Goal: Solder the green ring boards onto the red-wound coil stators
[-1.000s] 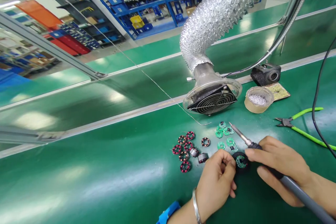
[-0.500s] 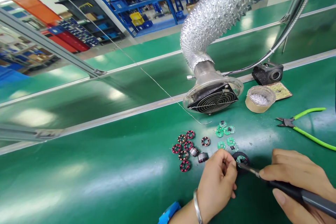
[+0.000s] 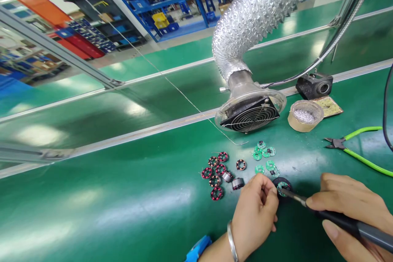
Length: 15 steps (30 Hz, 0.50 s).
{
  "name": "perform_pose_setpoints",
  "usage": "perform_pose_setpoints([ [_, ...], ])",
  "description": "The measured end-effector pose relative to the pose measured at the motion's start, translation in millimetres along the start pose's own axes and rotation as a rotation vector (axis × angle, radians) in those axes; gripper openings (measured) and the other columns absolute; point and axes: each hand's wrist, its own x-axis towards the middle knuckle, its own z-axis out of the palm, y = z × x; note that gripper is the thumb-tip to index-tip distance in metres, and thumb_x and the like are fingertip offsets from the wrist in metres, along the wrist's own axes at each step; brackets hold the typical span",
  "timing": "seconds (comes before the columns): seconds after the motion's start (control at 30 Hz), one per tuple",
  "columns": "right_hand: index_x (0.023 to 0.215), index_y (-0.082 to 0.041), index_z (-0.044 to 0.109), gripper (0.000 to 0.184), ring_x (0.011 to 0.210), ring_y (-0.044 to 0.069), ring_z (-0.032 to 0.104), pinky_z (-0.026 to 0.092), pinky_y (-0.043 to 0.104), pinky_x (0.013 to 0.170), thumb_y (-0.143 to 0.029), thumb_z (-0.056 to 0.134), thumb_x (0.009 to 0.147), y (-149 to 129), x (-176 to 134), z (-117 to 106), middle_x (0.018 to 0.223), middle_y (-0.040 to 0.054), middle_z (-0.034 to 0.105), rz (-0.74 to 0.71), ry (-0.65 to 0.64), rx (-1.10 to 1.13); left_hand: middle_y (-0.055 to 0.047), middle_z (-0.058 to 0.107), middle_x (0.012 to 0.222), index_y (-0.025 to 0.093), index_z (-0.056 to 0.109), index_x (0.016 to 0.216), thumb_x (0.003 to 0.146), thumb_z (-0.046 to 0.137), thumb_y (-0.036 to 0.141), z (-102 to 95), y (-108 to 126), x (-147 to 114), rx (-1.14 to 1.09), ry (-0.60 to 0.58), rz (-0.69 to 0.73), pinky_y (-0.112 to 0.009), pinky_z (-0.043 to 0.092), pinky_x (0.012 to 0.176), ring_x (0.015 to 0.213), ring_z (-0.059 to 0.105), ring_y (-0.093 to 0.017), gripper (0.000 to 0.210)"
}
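My right hand [image 3: 353, 213] grips a soldering iron [image 3: 340, 220] with a dark handle. Its metal tip rests on or just over a small green round circuit board [image 3: 283, 188], which sits in a black round holder [image 3: 288, 181]. My left hand [image 3: 256, 208] is closed in a pinch at the holder's left edge; what its fingertips hold is too small or hidden to make out. Several loose green circuit boards [image 3: 270, 166] lie beyond the holder. Left of them are several wound motor coils [image 3: 220, 169], ring-shaped, with red or copper windings.
A fume extractor hood [image 3: 250, 110] on a silver duct hangs over the bench. To its right stand a round tub of metal shavings [image 3: 303, 115], a sponge tray [image 3: 328, 106] and a black iron stand [image 3: 315, 86]. Green-handled cutters [image 3: 337, 143] lie at the right, near a black cable [image 3: 386, 118].
The soldering iron's tip has shifted slightly on the board, and my right hand has moved a little to the right. A black cable has come into view at the right edge. My left hand keeps its pinch.
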Motion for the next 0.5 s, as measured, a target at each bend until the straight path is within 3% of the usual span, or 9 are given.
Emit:
perform_pose_setpoints([
  [0.23,0.107,-0.016,0.056,0.032,0.057,0.015,0.058,0.048,0.028,0.052,-0.007,0.045,0.078,9,1,-11,0.067,0.0021,0.06,-0.051,-0.086,0.001,0.008,0.046,0.054,0.02,0.044,0.077,0.088,0.045,0.028,-0.3,-3,1,0.009,0.004,0.023,-0.012,0.034,0.032,0.036,0.049,-0.007,0.013],
  [0.37,0.107,-0.015,0.057,0.031,0.051,0.016,0.054,0.043,0.029,0.048,-0.01,0.044,0.08,12,1,-2,0.061,0.0016,0.057,-0.119,-0.038,0.002,0.008,0.046,0.054,0.02,0.044,0.078,0.088,0.045,0.027,-0.1,-2,0,-0.003,-0.001,0.025,-0.012,0.035,0.032,0.037,0.049,-0.007,0.013],
  [0.5,0.097,-0.018,0.061,0.024,0.046,0.016,0.051,0.038,0.031,0.046,-0.014,0.044,0.081,8,-6,8,0.056,0.0008,0.053,-0.042,0.106,0.058,0.008,0.046,0.053,0.02,0.044,0.078,0.089,0.044,0.025,1.3,-2,-1,0.001,0.011,0.042,-0.012,0.033,0.032,0.037,0.049,-0.007,0.012],
])
